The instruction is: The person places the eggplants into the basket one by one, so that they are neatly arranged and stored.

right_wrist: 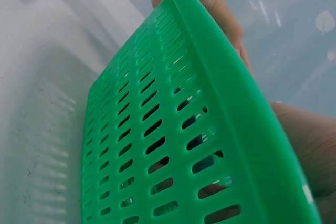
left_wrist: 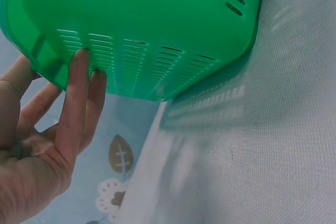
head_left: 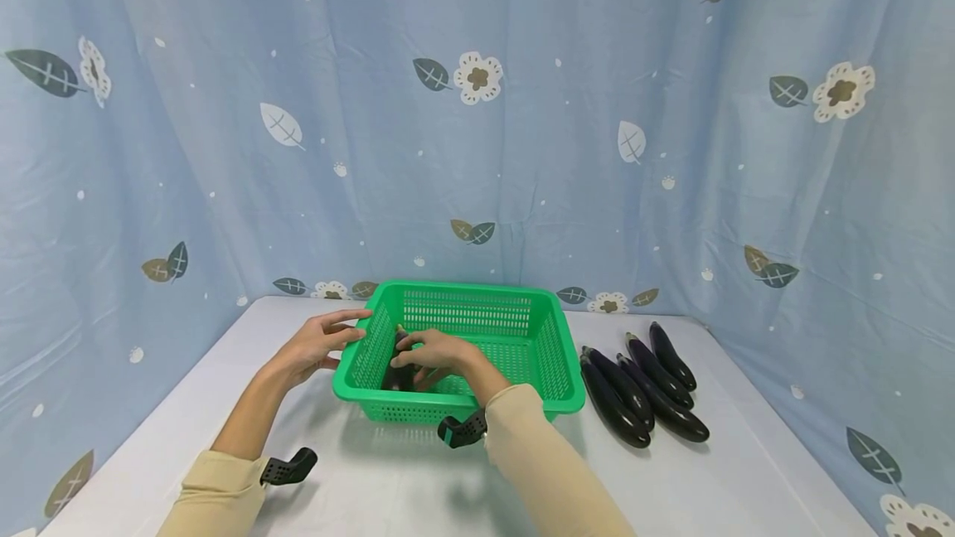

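A green perforated plastic basket (head_left: pixel 477 407) stands on the white table. My left hand (head_left: pixel 313 346) is at its left end, with extended fingers touching the rim and the slotted outer wall; in the left wrist view two fingertips (left_wrist: pixel 81 59) lie against that wall. Inside the basket's left part lies a dark eggplant (head_left: pixel 398 378). My right hand (head_left: pixel 440 352) reaches in over the front rim and holds this eggplant, fingers across its top and thumb on its near right side. The right wrist view mostly shows the front wall (right_wrist: pixel 157 103), hiding most of the grip.
Several glossy dark eggplants (head_left: pixel 664 400) lie side by side on the table to the right of the basket. A blue curtain (head_left: pixel 522 147) printed with flowers and leaves hangs behind and along both sides. Small black cameras (head_left: pixel 291 468) are strapped to both wrists.
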The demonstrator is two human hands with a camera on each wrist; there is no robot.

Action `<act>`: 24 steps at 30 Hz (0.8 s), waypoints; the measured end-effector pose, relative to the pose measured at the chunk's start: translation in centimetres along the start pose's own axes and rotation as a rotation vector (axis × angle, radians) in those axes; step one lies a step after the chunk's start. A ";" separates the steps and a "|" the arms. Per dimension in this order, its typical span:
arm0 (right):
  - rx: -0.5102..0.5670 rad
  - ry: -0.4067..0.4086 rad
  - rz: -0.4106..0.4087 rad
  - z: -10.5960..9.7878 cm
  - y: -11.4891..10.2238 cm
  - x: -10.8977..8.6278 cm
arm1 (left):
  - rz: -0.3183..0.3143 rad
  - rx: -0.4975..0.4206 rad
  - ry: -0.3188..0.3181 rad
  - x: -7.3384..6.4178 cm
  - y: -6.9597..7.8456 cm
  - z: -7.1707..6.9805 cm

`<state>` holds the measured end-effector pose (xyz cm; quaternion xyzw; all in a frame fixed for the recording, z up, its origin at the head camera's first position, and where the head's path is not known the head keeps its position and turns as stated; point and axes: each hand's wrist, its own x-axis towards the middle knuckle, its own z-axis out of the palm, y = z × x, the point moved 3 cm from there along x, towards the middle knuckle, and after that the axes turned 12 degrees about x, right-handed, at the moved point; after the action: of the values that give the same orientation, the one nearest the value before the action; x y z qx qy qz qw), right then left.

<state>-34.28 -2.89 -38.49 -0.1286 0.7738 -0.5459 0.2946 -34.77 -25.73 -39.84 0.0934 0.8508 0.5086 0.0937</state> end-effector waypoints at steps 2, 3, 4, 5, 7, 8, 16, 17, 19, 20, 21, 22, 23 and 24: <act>0.007 0.000 -0.002 0.0 0.1 0.0 | 0.001 -0.001 0.001 0.0 -0.1 0.0; 0.010 -0.001 -0.004 0.0 0.1 0.0 | 0.001 -0.002 0.002 0.0 -0.1 0.0; 0.012 -0.002 -0.005 0.0 0.1 0.0 | 0.001 -0.003 0.002 0.0 -0.1 0.0; 0.014 -0.002 -0.006 0.0 0.1 -0.1 | 0.002 -0.006 0.002 0.0 -0.1 0.0; 0.013 -0.006 -0.008 0.0 0.1 -0.1 | 0.004 -0.009 0.001 0.0 -0.1 0.0; 0.011 -0.006 -0.008 0.0 0.1 -0.1 | 0.005 -0.010 0.001 0.0 -0.1 0.0; -0.005 -0.004 -0.003 -0.1 -0.1 -0.5 | 0.011 -0.018 -0.001 -0.1 0.1 0.0; -0.008 -0.003 -0.001 -0.1 -0.1 -0.6 | 0.012 -0.017 -0.001 -0.1 0.1 0.0; -0.028 -0.005 0.002 0.0 -0.2 -0.7 | 0.011 -0.021 0.000 -0.1 0.1 0.0; -0.038 -0.006 0.002 -0.1 -0.3 -0.8 | 0.012 -0.021 0.000 -0.1 0.1 0.0; -0.050 -0.008 0.004 -0.1 -0.3 -0.8 | 0.013 -0.020 0.000 -0.1 0.1 0.0; -0.062 -0.011 0.006 -0.1 -0.4 -0.9 | 0.013 -0.020 0.000 -0.1 0.1 0.1; -0.074 -0.016 0.008 -0.1 -0.5 -1.0 | 0.012 -0.022 0.000 -0.1 0.1 0.1; -0.086 -0.024 0.009 -0.2 -0.6 -1.2 | 0.012 -0.023 0.000 -0.1 0.1 0.1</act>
<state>-33.53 -2.35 -37.53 -0.1443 0.7935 -0.5093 0.3004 -34.65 -25.66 -39.82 0.0973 0.8442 0.5190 0.0916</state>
